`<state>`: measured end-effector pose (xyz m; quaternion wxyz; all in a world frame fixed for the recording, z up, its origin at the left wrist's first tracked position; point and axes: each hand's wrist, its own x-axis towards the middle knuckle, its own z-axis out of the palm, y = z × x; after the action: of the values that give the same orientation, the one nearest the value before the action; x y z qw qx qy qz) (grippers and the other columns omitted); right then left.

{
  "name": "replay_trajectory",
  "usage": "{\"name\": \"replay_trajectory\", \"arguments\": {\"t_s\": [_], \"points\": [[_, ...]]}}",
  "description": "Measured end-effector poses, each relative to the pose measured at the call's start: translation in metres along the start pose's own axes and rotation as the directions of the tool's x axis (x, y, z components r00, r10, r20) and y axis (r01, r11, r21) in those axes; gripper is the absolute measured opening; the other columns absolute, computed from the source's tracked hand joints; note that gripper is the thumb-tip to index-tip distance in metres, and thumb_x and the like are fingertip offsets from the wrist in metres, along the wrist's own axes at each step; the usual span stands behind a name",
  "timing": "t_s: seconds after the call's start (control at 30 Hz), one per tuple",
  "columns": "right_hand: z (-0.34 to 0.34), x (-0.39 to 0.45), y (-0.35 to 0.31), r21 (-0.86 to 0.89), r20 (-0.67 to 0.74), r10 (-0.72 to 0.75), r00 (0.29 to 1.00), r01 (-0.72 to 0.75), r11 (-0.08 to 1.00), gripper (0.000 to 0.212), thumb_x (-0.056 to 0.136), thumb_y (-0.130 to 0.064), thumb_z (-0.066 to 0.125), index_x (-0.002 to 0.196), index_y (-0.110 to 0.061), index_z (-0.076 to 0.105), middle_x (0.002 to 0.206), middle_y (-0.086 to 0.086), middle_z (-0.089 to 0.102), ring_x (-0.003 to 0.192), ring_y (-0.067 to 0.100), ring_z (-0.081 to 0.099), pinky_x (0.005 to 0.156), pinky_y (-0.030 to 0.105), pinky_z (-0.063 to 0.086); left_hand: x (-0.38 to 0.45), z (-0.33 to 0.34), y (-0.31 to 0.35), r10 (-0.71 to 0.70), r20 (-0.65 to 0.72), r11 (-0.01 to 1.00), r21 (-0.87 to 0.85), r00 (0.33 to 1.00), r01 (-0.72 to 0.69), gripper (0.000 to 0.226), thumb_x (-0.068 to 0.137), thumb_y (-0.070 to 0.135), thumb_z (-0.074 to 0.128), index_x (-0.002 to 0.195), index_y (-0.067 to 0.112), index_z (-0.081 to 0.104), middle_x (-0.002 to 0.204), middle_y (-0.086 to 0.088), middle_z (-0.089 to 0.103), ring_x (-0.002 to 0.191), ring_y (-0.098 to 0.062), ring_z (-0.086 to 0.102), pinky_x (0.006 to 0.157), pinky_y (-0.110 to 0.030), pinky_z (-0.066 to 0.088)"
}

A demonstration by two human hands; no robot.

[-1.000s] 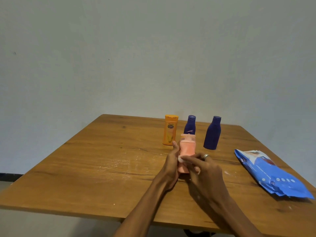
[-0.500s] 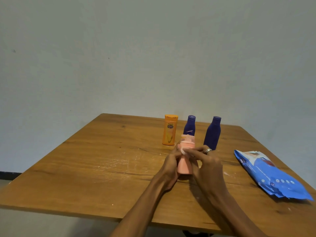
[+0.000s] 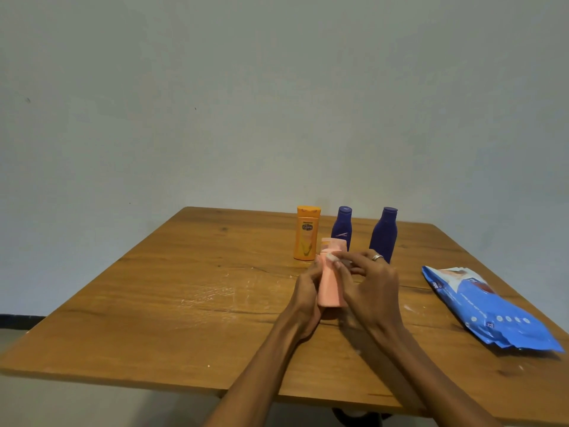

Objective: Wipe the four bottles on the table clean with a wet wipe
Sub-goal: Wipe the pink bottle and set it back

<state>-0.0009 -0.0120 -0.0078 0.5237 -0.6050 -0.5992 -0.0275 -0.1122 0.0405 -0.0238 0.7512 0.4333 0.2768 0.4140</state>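
A pink bottle point(image 3: 331, 282) is held just above the middle of the wooden table point(image 3: 191, 291). My left hand point(image 3: 308, 291) grips its left side. My right hand point(image 3: 368, 278), with a ring on one finger, pinches a small white wet wipe point(image 3: 332, 257) against the bottle's upper part. Behind them stand an orange bottle point(image 3: 306, 232), a small dark blue bottle point(image 3: 341, 226) and a larger dark blue bottle point(image 3: 385, 234), all upright in a row.
A blue wet-wipe pack point(image 3: 489, 309) lies flat near the table's right edge. The table's front edge runs close to my forearms. A plain grey wall stands behind the table.
My right hand has slid the wipe up the pink bottle from its middle to near the cap. The left hand has kept its grip on the bottle.
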Motion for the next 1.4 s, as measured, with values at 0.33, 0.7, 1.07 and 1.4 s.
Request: {"name": "replay_trajectory", "arguments": {"t_s": [0.33,0.7,1.07,1.4], "points": [[-0.008,-0.05,-0.012,-0.083,0.258,-0.054,0.965,0.078,0.994,0.028,0.092,-0.025,0.067,0.118,-0.035,0.068,0.12,-0.022,0.044,0.108,-0.005,0.047,0.075,0.0,0.045,0.006,-0.006,-0.001,-0.025,-0.019,0.997,-0.071,1.0,0.024,0.045,0.1,0.05,0.04,0.123,0.015,0.057,0.106,-0.015,0.069,0.094,-0.029,0.066,0.082,-0.043,0.055],[-0.019,-0.042,0.004,-0.004,0.089,0.071,0.993,-0.071,0.997,0.018,0.093,-0.04,0.064,0.111,-0.037,0.066,0.109,-0.014,0.066,0.096,-0.003,0.062,0.074,0.022,0.058,0.005,-0.006,0.001,-0.012,-0.048,0.999,-0.054,0.999,0.009,0.05,0.104,0.051,0.033,0.132,0.014,0.052,0.112,-0.019,0.07,0.104,-0.035,0.067,0.099,-0.06,0.05],[-0.006,0.017,-0.007,0.218,-0.189,0.208,0.96,-0.165,0.962,0.019,0.089,-0.03,0.07,0.108,-0.025,0.069,0.107,0.001,0.069,0.086,-0.002,0.062,0.065,0.001,0.046,0.003,-0.002,0.002,0.023,0.045,0.999,-0.027,0.999,-0.022,0.028,0.104,0.044,0.038,0.119,0.027,0.054,0.102,-0.011,0.074,0.093,-0.027,0.072,0.086,-0.051,0.057],[-0.02,0.027,-0.005,0.253,-0.212,0.269,0.939,-0.213,0.944,0.023,0.091,-0.03,0.068,0.112,-0.019,0.071,0.106,-0.001,0.07,0.09,0.003,0.063,0.066,0.01,0.047,-0.001,0.0,0.0,0.029,0.162,0.988,0.148,0.986,-0.053,0.044,0.103,0.049,0.037,0.134,0.02,0.049,0.113,-0.014,0.07,0.097,-0.027,0.07,0.084,-0.046,0.057]]}}
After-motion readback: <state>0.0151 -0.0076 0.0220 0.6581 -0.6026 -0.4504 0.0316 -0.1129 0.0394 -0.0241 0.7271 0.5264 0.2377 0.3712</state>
